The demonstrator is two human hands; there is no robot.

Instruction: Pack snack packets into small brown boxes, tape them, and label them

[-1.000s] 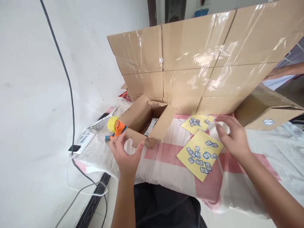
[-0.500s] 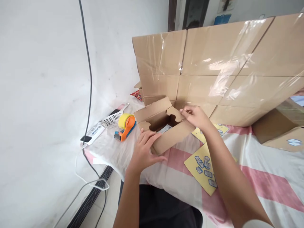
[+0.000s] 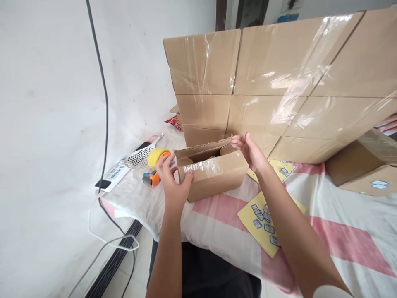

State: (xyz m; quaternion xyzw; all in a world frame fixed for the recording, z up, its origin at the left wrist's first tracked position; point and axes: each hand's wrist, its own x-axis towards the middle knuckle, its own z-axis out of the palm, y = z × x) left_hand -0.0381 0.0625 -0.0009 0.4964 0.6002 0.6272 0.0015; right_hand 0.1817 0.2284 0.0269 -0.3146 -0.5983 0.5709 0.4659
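A small cardboard box (image 3: 217, 180) sits on the cloth with its top partly open. Clear tape shows on the near flap, which stands up, as does the torn-edged far flap. At the box's left end is my left hand (image 3: 173, 178), its thumb on the near flap and its fingers round the corner. My right hand (image 3: 249, 151) holds the right end, fingertips at the far flap's corner and thumb raised. What lies inside the box is mostly hidden. Close to my left hand are an orange tape dispenser (image 3: 151, 179) and its yellow tape roll (image 3: 154, 157).
Behind the box stands a wall of taped cardboard (image 3: 263, 70). A slotted skimmer (image 3: 138, 157) lies on a white-and-black package (image 3: 116, 174) at left. Yellow sheets (image 3: 257, 225) lie right of the box. Another open box (image 3: 366, 165) and a person's hand (image 3: 389, 123) appear far right.
The end flaps have gone down into the box and the near flap has come up, showing its tape. My left hand moved up to the left corner; my right hand shifted along the right end.
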